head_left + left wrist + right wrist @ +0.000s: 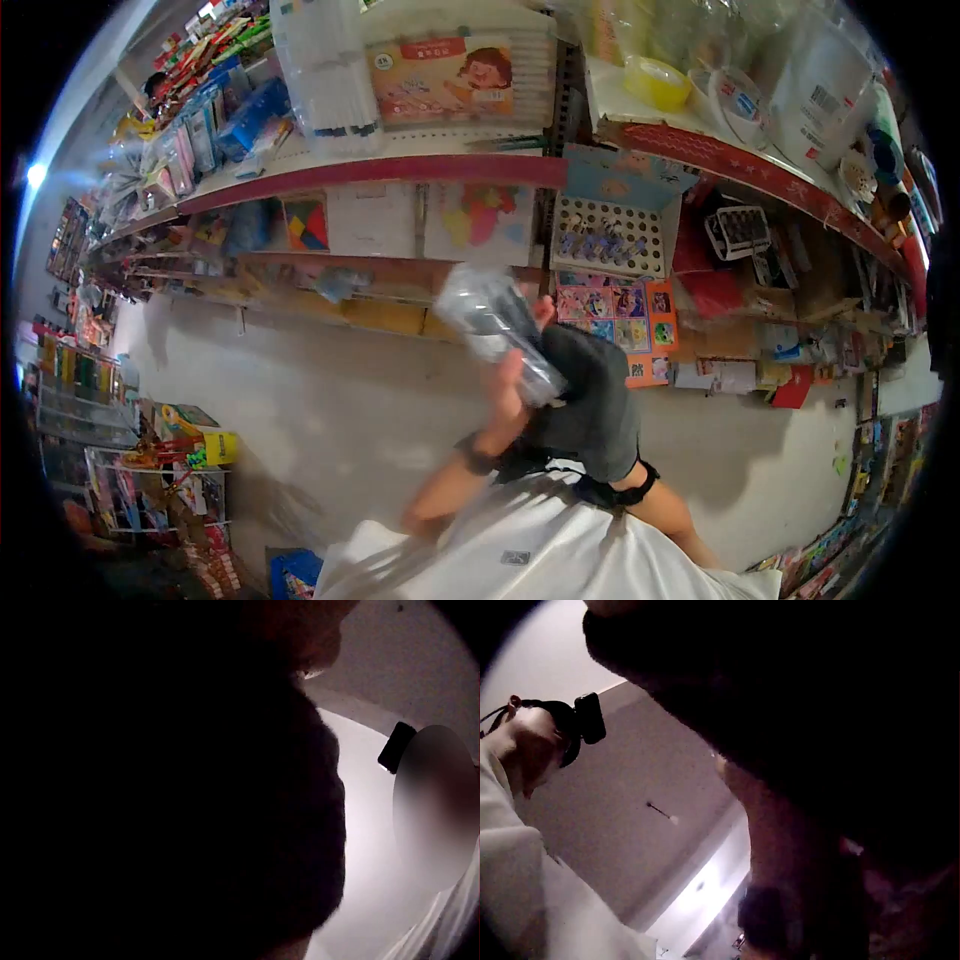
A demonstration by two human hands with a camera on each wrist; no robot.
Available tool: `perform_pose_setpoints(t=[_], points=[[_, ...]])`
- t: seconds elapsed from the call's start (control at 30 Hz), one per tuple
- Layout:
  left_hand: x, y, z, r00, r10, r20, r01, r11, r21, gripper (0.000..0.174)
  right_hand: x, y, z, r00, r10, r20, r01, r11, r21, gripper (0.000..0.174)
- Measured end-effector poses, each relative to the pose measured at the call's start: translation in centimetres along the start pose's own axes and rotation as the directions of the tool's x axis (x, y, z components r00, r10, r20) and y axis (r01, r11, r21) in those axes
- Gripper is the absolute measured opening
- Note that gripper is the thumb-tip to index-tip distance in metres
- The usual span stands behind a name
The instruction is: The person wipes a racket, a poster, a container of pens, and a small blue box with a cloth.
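In the head view a clear plastic-wrapped package (490,310), long and shiny with motion blur, is held up at a slant in front of the shelves. My left hand (507,395) grips its lower left side, a dark band round the wrist. Beyond the package's right edge show a few fingers of my right hand (545,312), right at the plastic. The rest of that hand is hidden behind dark grey fabric (590,410), so I cannot tell how it holds. Both wrist views are mostly blocked by a dark shape; neither shows the package.
Ahead are shelves with a red-edged board (380,172), a boxed set with a cartoon face (440,80) and a tray of small bottles (610,240). Colourful cards (620,320) hang below it. A goods rack (150,480) stands at left; pale floor (330,400) lies between.
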State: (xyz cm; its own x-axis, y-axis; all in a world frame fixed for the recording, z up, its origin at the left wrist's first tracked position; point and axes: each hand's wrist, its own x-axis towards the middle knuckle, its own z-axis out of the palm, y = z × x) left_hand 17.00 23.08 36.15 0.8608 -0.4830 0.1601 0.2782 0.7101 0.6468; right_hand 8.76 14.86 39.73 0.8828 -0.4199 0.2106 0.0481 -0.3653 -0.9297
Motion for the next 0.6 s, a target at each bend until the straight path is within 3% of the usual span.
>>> perform_pose_setpoints(t=[0.03, 0.1, 0.13, 0.17, 0.23, 0.27, 0.3, 0.37, 0.4, 0.43, 0.5, 0.53, 0.57, 0.6], points=[[0.7, 0.5, -0.4, 1.0, 0.006, -0.001, -0.006, 1.0, 0.0, 0.077, -0.3, 0.6, 0.2, 0.988, 0.124, 0.087, -0.122, 0.992, -0.022, 0.059], [1.5, 1.8, -1.4, 0.979, 0.15, 0.136, -0.169, 0.974, 0.148, 0.084, 0.3, 1.6, 0.5, 0.971, 0.161, 0.174, -0.158, 0.987, -0.034, 0.069], [0.8, 2.2, -2.9, 0.98, -0.001, 0.2, -0.033, 0.985, 0.17, 0.084, -0.3, 2.1, 1.0, 0.979, 0.168, 0.118, -0.176, 0.982, 0.067, 0.07], [-0.8, 1.4, -3.7, 0.981, 0.002, 0.192, -0.036, 0.984, 0.172, 0.084, -1.0, 2.5, 1.6, 0.982, 0.179, 0.061, -0.187, 0.967, 0.171, 0.071], [-4.1, -0.5, -5.0, 0.921, -0.275, 0.275, 0.067, 0.809, 0.583, 0.085, -1.4, 2.8, 2.6, 0.977, 0.206, -0.058, -0.169, 0.907, 0.385, 0.074], [-4.8, -0.9, -5.4, 0.923, -0.267, 0.277, 0.055, 0.803, 0.593, 0.085, -0.2, 0.6, 1.8, 0.96, -0.279, 0.011, 0.278, 0.953, -0.118, 0.075], [-5.1, -1.3, -5.8, 0.933, -0.228, 0.278, 0.04, 0.833, 0.552, 0.085, 0.4, 0.8, 1.7, 0.955, -0.296, 0.012, 0.295, 0.949, -0.108, 0.075], [-6.0, -1.4, -6.5, 0.941, -0.196, 0.276, 0.027, 0.857, 0.515, 0.084, 0.8, 1.3, 1.2, 0.954, -0.243, 0.174, 0.253, 0.966, -0.043, 0.081], [-6.6, -1.5, -6.7, 0.941, -0.226, 0.253, 0.063, 0.849, 0.524, 0.083, 1.8, 1.3, 0.5, 0.897, -0.376, 0.232, 0.381, 0.924, 0.023, 0.079], [-6.8, -1.4, -6.5, 0.939, -0.253, 0.233, 0.095, 0.842, 0.531, 0.082, 1.6, 1.3, 0.4, 0.896, -0.379, 0.23, 0.384, 0.923, 0.025, 0.079], [-6.7, -1.1, -5.9, 0.958, -0.197, 0.21, 0.063, 0.855, 0.515, 0.08, 1.3, 1.9, 0.5, 0.862, -0.049, 0.504, 0.098, 0.993, -0.072, 0.074], [-6.0, -0.7, -5.8, 0.966, -0.19, 0.177, 0.08, 0.865, 0.496, 0.082, 0.5, 3.7, 2.4, 0.895, -0.401, 0.198, 0.396, 0.916, 0.064, 0.063], [-5.3, -0.2, -5.6, 0.972, -0.189, 0.143, 0.1, 0.874, 0.475, 0.086, 0.1, 5.3, 3.3, 0.896, -0.404, 0.186, 0.401, 0.914, 0.058, 0.063], [-4.1, 1.0, -4.1, 0.984, -0.029, 0.177, -0.078, 0.82, 0.567, 0.074, -0.5, 6.8, 3.9, 0.941, -0.247, 0.234, 0.195, 0.955, 0.222, 0.074]])
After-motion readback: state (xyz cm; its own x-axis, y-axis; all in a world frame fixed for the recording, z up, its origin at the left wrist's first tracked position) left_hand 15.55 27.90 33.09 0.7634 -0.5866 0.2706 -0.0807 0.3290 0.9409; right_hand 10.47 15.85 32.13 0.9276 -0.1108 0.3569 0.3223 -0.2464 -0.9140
